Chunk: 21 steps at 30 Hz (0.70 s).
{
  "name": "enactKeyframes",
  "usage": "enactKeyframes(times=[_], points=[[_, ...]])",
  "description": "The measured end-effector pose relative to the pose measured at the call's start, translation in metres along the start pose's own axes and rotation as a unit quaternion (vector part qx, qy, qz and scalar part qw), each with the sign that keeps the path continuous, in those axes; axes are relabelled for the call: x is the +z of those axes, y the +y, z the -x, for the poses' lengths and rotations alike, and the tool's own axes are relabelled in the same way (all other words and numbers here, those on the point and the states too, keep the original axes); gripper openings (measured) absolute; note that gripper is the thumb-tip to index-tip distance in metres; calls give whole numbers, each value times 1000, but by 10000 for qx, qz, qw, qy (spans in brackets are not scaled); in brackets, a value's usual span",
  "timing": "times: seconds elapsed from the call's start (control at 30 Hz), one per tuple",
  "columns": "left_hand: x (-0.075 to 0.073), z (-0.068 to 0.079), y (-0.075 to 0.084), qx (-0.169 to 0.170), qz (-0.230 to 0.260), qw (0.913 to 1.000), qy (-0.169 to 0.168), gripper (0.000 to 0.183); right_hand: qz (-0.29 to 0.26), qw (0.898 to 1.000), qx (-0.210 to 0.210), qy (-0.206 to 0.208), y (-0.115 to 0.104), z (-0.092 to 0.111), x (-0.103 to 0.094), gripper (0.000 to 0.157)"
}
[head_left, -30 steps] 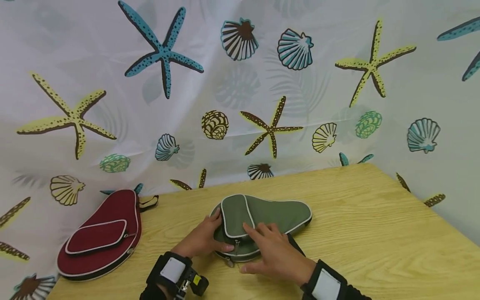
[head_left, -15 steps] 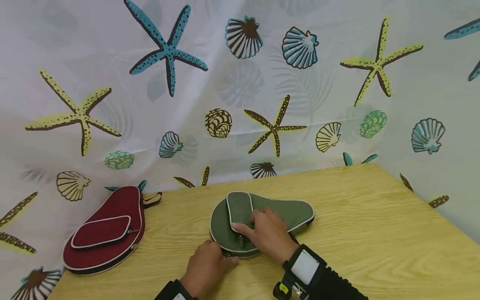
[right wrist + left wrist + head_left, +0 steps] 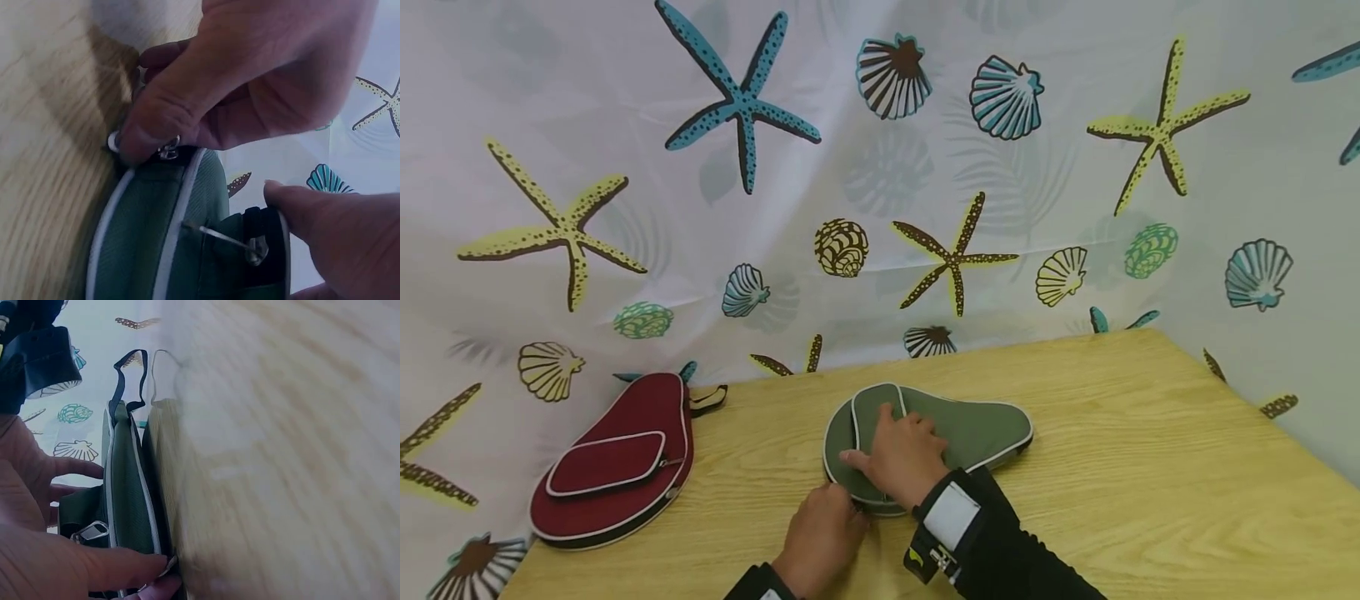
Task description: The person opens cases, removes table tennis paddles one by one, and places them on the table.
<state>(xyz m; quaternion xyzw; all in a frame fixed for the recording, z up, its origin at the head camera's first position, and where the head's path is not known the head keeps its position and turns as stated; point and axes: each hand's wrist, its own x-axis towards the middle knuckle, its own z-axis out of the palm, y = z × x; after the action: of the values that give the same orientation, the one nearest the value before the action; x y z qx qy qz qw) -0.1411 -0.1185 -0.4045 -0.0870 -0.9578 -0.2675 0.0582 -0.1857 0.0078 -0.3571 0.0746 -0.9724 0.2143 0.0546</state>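
Note:
A green paddle-shaped zip case (image 3: 977,421) with white piping lies near the middle of the table, its narrow end to the right. At its near left edge my left hand (image 3: 823,533) pinches the zipper pull (image 3: 170,565) between thumb and forefinger; in the right wrist view the zip's metal slider (image 3: 169,149) shows beside the thumb. My right hand (image 3: 904,454) rests on the case's raised front pocket (image 3: 867,417) with fingers spread. A second metal pull (image 3: 256,250) hangs from that pocket. Part of the zip is hidden under the left hand's fingers.
A red case (image 3: 625,417) of the same shape, with a zipped pocket and wrist loop, lies at the table's left. The wooden table (image 3: 1150,467) meets a white curtain (image 3: 820,167) printed with starfish and shells.
My left hand has left the case's left side and pinched the zipper pull at its near edge. The right hand has moved left onto the pocket. The view has shifted slightly.

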Motion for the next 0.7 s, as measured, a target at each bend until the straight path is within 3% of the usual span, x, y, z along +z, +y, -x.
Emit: enactKeyframes(times=[0.07, 0.23, 0.33, 0.47, 0.57, 0.7], points=[[1, 0, -1, 154, 28, 9998, 138, 6, 31, 10000, -22, -1, 3, -1, 0, 83], [0, -1, -4, 500, 90, 9983, 301, 30, -89, 9999, -128, -56, 10, -2, -1, 76], [-1, -2, -7, 499, 286, 9981, 199, 33, -212, 9996, -127, -140, 12, -2, -4, 73], [-1, -4, -13, 435, 540, 9975, 157, 11, -266, 9989, -57, -386, 15, -4, -7, 71], [-3, -3, -16, 388, 647, 9971, 138, 30, -307, 9979, -110, -551, 18, -6, -7, 70], [-8, -2, -16, 333, 812, 9961, -70, 39, -369, 9970, -292, -619, 22, -7, -9, 70]])
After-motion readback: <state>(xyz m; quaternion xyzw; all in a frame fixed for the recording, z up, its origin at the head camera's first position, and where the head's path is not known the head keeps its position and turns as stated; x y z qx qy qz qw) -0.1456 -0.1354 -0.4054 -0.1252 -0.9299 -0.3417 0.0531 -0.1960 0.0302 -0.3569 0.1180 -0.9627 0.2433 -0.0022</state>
